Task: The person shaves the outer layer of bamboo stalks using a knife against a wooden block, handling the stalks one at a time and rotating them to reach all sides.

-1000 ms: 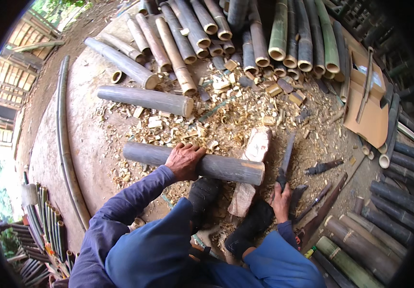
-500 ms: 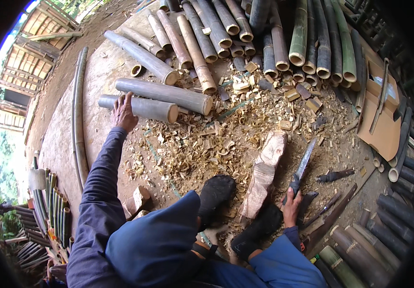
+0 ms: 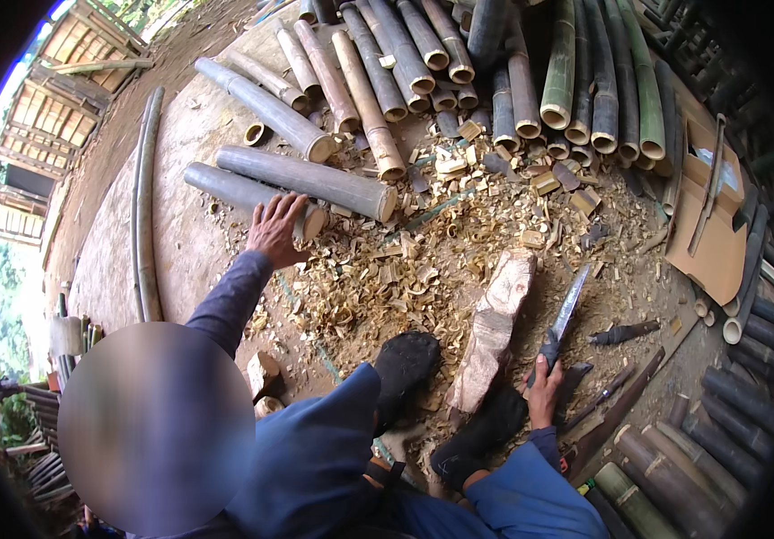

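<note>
Over bamboo (image 3: 229,190), left fingers (image 3: 284,209) spread; right fingers (image 3: 542,369) clench a knife (image 3: 570,304).

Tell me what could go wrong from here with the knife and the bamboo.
The right hand holds an unsheathed knife close to the right foot; a careless swing might cut it.
The bamboo piece by the left hand is round, so it could roll if nudged.
Loose shavings lie around the left foot and may make footing slippery.

The pale floor (image 3: 104,278) carries bamboo tubes (image 3: 319,180) — plus shavings (image 3: 351,305) (thickly scattered).
</note>
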Demonstrator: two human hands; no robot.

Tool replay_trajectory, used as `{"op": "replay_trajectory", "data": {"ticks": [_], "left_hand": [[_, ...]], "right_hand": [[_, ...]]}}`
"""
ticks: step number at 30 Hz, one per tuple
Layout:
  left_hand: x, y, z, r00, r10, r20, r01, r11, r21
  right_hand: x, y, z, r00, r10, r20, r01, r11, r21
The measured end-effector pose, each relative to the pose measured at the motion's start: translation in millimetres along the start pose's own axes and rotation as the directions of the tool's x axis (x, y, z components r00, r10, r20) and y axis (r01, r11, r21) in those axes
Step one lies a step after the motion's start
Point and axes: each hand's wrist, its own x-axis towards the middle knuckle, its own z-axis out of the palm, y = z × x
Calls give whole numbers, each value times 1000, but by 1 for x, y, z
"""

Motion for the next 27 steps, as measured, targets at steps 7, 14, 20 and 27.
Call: {"op": "replay_trajectory", "data": {"ticks": [7,14,20,27], "left_hand": [[-13,-80,41,678,-734,-35,629,605,-488],[33,1,6,932,-252,-262,195,955,-225],[99,-1,17,977,185,-108,-173,979,105],[104,58,-15,875,435,-212,-431,900,70]], "right_hand": [[6,25,1,998,-39,-50,37,999,-37],[-2,4,-13,998,36,-45,-37,999,-14],[-4,-12,11,998,60,-12,-60,998,-8],[-5,-4,-3,999,45,-18,-44,998,37]]}}
